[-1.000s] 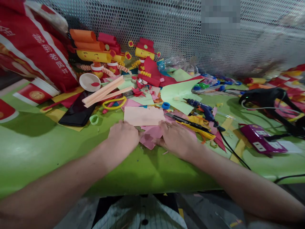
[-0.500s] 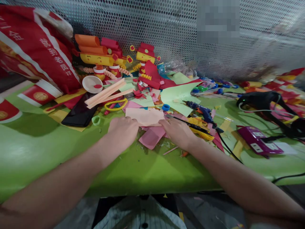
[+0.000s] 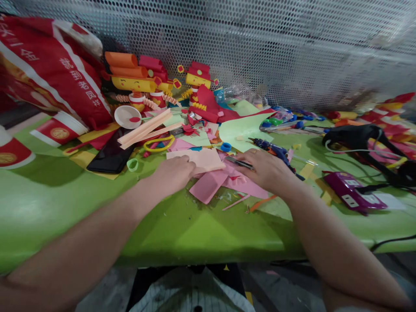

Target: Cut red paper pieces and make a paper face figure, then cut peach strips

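Observation:
My left hand (image 3: 173, 174) is closed on the lower left edge of a pale peach sheet of paper (image 3: 206, 161), pinching it just above the table. The sheet lies slightly tilted over pink paper pieces (image 3: 209, 185). My right hand (image 3: 268, 170) is curled over a slim dark craft knife (image 3: 239, 163). Its metal tip points left toward the peach sheet, while the rest of it is hidden under the fingers. Just behind my right hand lies a dark blue glue gun (image 3: 272, 148). A small blue ring (image 3: 225, 147) sits behind the peach sheet.
Yellow-handled scissors (image 3: 158, 143), folded peach strips (image 3: 146, 128) and a black phone (image 3: 110, 151) lie left. Paper-cup figures (image 3: 133, 82) stand behind. Red cups (image 3: 58, 130) and a red bag (image 3: 61, 69) are far left. A purple box (image 3: 351, 193) and black strap device (image 3: 360, 138) are right.
My right hand has let go of the peach sheet and moved right onto the craft knife. The sheet has tilted, its right end lower, still in my left hand. More pink paper shows.

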`<state>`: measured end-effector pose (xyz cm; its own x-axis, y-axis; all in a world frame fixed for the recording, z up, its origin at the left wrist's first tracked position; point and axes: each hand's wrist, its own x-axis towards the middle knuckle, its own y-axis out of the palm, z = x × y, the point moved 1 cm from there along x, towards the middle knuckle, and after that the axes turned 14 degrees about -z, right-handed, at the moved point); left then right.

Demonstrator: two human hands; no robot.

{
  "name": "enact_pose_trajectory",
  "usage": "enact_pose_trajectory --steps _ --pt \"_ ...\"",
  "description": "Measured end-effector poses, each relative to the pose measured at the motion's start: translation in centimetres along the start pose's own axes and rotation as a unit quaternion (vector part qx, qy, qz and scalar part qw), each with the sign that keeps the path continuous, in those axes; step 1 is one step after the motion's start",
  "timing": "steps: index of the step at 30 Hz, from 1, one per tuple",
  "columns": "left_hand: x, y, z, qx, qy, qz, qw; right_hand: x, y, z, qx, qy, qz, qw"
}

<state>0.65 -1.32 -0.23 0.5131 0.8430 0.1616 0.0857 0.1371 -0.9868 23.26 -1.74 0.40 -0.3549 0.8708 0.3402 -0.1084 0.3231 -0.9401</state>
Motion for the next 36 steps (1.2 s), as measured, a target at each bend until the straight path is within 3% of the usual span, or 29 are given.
enact_pose_trajectory --steps 6,10,17,23,27,31,36 --pt "0.0 -0.7 1.1 -0.027 -0.017 0.042 0.999 -0.7 -0.8 -2.2 -0.059 0.028 0.103 0.993" --pt "0.2 -1.1 1.4 -0.057 -0.013 0.077 0.995 -0.6 -0.8 -2.3 -0.086 0.035 0.116 0.989" --pt "-0.2 -1.3 1.2 -0.019 0.012 0.037 0.999 -0.1 -0.8 -2.6 -0.106 0.067 0.162 0.979" --pt "-0.2 -1.5 1.5 -0.012 0.003 0.053 0.999 0.2 -1.1 -3.0 -0.066 0.073 0.161 0.982" --pt "0.2 -1.5 1.8 -0.021 -0.026 0.088 0.996 0.2 -1.0 -3.1 -0.031 0.056 0.102 0.993" --pt "0.5 -1.2 1.9 -0.028 -0.056 0.057 0.996 0.1 -0.2 -2.9 0.031 0.006 0.05 0.998" --pt "0.7 -0.7 2.1 -0.069 -0.035 0.038 0.996 0.3 0.5 -2.0 -0.006 0.029 0.086 0.996"
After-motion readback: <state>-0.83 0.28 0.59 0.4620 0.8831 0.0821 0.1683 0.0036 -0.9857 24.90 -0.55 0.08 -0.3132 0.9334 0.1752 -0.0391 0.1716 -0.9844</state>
